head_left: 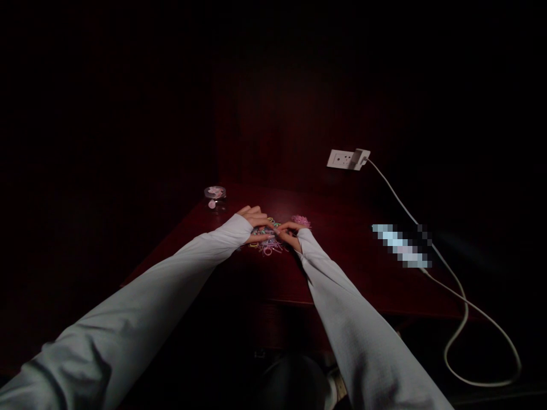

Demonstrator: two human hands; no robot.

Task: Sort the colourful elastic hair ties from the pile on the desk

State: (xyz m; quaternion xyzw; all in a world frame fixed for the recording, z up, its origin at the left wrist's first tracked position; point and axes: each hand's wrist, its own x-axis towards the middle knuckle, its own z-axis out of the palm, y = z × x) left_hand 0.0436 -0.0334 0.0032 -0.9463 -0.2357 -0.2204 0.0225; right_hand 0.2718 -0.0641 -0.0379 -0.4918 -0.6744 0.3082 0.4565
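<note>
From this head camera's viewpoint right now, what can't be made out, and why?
All in the head view:
- Whether the left hand or right hand grips anything: fingertips too small.
- Part of the colourful pile: behind the hands.
- What the bright patch shows: pixelated.
- Rest of the right sleeve: cut by the bottom edge.

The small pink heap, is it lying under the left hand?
No, the pink heap lies just beyond the right hand, while the left hand is at the multicoloured pile.
</note>
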